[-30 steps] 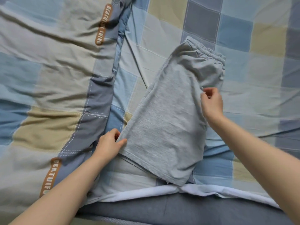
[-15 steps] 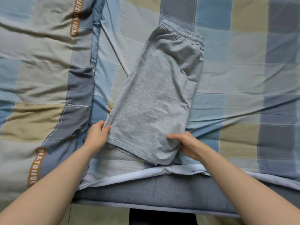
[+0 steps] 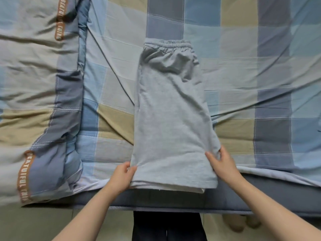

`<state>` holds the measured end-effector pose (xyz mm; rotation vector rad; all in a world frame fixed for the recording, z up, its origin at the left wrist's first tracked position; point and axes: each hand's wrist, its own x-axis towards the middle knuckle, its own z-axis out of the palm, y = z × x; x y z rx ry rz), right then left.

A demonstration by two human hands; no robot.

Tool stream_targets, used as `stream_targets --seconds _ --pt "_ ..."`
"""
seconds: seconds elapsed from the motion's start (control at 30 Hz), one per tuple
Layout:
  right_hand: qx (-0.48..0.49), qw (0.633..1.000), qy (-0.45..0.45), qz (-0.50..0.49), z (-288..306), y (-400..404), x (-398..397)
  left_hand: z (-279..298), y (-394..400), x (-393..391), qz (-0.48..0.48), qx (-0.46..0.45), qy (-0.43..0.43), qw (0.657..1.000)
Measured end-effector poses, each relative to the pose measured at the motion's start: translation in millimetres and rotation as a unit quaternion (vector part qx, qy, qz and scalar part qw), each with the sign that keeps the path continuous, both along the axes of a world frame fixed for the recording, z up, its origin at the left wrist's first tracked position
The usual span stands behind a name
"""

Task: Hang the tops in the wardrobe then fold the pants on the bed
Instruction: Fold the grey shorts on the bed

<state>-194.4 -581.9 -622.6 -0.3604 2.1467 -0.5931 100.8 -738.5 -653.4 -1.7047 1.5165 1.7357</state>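
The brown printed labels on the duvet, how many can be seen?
2. One brown label lies near the top left; the other brown label lies near the bottom left. Folds may hide more.

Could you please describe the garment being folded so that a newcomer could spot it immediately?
On the bed's blue, grey and tan checked sheet, near its front edge, lie plain light-grey jersey shorts, folded lengthwise, elastic waistband farthest away. The left hand and right hand hold the hem corners; it is the only unpatterned fabric there.

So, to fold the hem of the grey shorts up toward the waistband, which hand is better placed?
Neither clearly: the left hand pinches the hem's left corner of the grey shorts, and the right hand holds the right corner. If one must lead, probably the right, its fingers lying further onto the cloth.
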Motion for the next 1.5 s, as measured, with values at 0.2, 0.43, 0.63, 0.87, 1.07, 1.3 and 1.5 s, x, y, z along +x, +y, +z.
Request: stream_targets --seconds 0.2,0.43,0.63,0.87,1.07,1.3,1.5 --pt "0.253 0.958 -0.063 0.121 -32.6 31.7 -19.1 -15.8 1.5 2.0 -0.336 -0.011 -0.241 0.910" --pt "0.127 0.989 0.028 0.064 -42.0 -43.5 -53.3 -5.0 -111.0 -117.6 -0.167 -0.240 -0.122 0.949" --pt "0.089 0.992 -0.078 0.046 -59.0 -73.8 -66.9 -8.9 -213.4 -218.6 -0.006 -0.352 -0.055 0.934" --pt "0.058 0.971 -0.221 0.062 -64.7 -57.0 -81.2 -9.9 -269.3 -262.1 0.077 -0.313 0.022 0.946" --pt "0.053 0.967 -0.236 0.079 -65.3 -53.6 -82.7 -4.6 -276.2 -253.2 0.000 -0.386 0.016 0.922" --pt "0.080 0.965 -0.239 0.068 -61.4 -48.1 -83.0 -20.9 -137.0 -210.4 -0.466 -0.415 -0.011 0.781" --pt "0.096 0.974 -0.197 0.060 -52.9 -35.4 -75.9 -39.3 -3.1 -155.1 -0.612 -0.295 0.009 0.734"
